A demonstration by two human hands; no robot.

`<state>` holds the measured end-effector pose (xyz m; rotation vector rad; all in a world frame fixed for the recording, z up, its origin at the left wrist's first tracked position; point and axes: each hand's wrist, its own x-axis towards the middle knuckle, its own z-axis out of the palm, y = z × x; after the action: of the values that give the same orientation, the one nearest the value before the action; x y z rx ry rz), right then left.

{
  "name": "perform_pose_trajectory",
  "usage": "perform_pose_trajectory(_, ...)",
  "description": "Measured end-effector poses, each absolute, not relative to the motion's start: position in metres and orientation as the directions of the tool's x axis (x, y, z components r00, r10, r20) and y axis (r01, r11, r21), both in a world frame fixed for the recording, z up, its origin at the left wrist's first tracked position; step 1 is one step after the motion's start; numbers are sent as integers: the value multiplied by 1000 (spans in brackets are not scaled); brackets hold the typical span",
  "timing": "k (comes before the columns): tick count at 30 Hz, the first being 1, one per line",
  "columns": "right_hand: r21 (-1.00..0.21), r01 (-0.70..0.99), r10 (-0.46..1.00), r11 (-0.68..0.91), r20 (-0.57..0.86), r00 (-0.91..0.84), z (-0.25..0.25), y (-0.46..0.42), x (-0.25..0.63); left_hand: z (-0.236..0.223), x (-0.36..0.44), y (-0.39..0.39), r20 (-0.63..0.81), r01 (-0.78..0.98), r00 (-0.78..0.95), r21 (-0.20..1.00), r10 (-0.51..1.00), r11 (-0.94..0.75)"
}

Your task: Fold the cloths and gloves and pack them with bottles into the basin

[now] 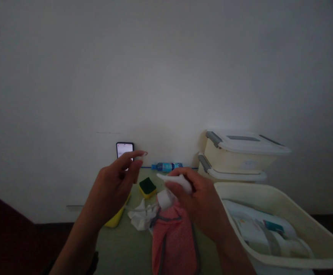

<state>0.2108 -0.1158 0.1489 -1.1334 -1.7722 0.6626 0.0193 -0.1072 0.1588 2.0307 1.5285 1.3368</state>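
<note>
My left hand (113,177) is raised in front of the wall, thumb and forefinger pinched on a small whitish piece (139,157) whose kind I cannot make out. Lower and to the right, my right hand (202,198) is closed around a smooth white object (183,182) with a narrow tip pointing left; my fingers hide part of it. Just beneath it is another white, rounded piece (165,200), and I cannot tell whether the two are joined. A red cloth with grey edging (175,240) lies below, beside crumpled white tissue (142,215).
A green-and-yellow sponge (147,187) and a blue-labelled bottle (168,167) lie toward the wall. A lit phone (125,147) leans there. Something yellow (116,218) is partly behind my left wrist. Stacked lidded boxes (241,156) and an open cream bin (272,189) stand right.
</note>
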Motion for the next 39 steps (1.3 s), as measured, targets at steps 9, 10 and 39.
perform_pose_trajectory(9,-975,43,971,219,213,-110,145,-112,213,166,25,-119,554,674,159,544,818,-500)
perform_pose_trajectory(10,-981,0,973,196,194,-128,145,-112,213,166,26,-121,552,674,168,541,817,-504)
perform_pose_trajectory(39,-894,289,925,342,266,-272,149,-115,213,164,31,-130,416,563,310,644,855,-518)
